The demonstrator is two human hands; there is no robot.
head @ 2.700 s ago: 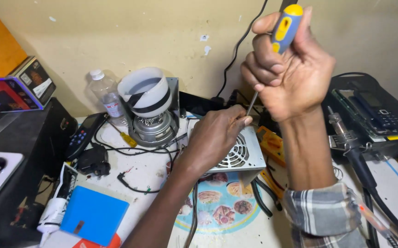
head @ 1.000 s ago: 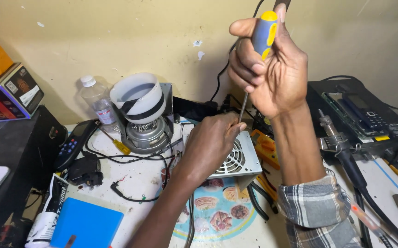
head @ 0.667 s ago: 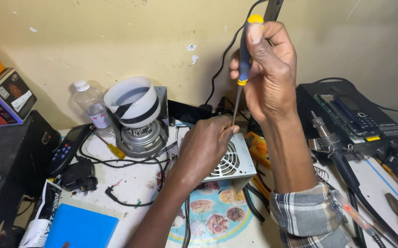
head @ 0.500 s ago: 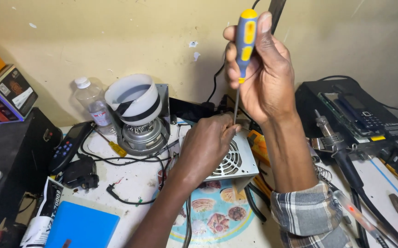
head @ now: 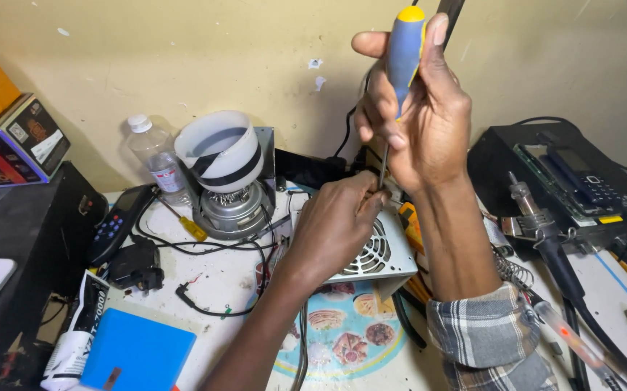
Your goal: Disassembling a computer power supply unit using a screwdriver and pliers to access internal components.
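The right hand [head: 418, 116] grips the screwdriver [head: 404, 47] upright — shaft pointing straight down at the grey power supply box [head: 371, 250], which the left hand [head: 339, 221] clasps on the surface [head: 219, 289] directly beneath.

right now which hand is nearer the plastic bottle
Left. The left hand rests on the metal fan box, closer to the plastic bottle; the right hand is raised farther right.
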